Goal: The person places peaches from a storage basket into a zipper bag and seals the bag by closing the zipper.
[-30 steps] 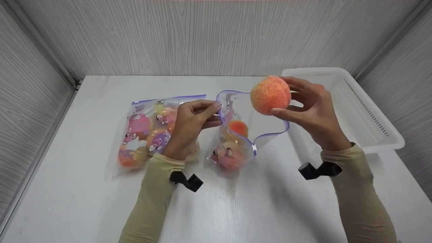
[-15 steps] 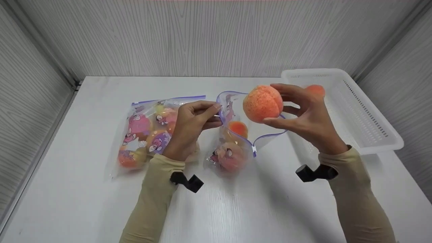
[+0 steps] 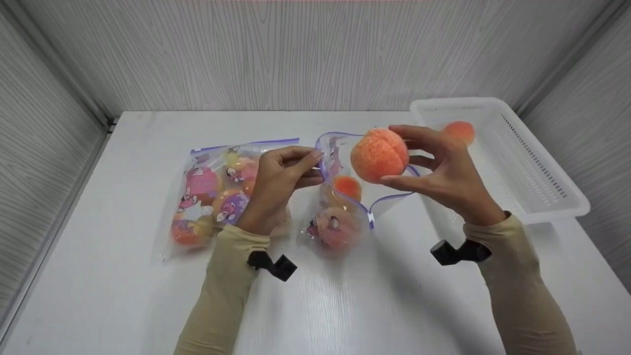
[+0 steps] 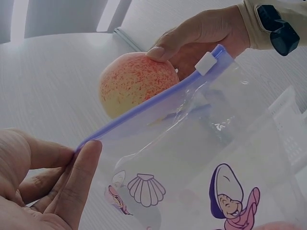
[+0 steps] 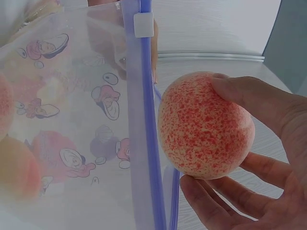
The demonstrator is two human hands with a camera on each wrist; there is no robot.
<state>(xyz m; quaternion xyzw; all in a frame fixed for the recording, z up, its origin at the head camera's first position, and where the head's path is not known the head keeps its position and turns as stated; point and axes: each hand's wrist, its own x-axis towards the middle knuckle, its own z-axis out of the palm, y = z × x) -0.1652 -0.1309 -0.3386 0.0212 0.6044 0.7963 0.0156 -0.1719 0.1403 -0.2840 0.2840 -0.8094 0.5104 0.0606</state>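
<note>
My right hand [image 3: 438, 170] grips a speckled orange-red peach [image 3: 378, 157] between thumb and fingers, held over the mouth of a clear zip bag [image 3: 372, 215]. In the right wrist view the peach [image 5: 206, 127] is right beside the bag's purple zip edge [image 5: 146, 115]. My left hand [image 3: 283, 180] pinches the left side of that edge, and the left wrist view shows its thumb and fingers [image 4: 86, 177] on the purple strip. The bag's mouth gapes wide, with a white slider [image 4: 206, 63] at one end. Peaches [image 3: 340, 227] lie in the bag's lower part.
A second printed zip bag [image 3: 207, 209], filled with several fruits, lies flat on the white table [image 3: 320, 305] to the left. At the right stands a white perforated basket [image 3: 547, 162] holding another peach [image 3: 461, 133] near its back left. A grey wood-grain panel [image 3: 276, 54] rises behind the table.
My right hand has carried the peach left and slightly down, over the bag's mouth. The peach in the basket shows more. My left hand has stayed at the zip edge.
</note>
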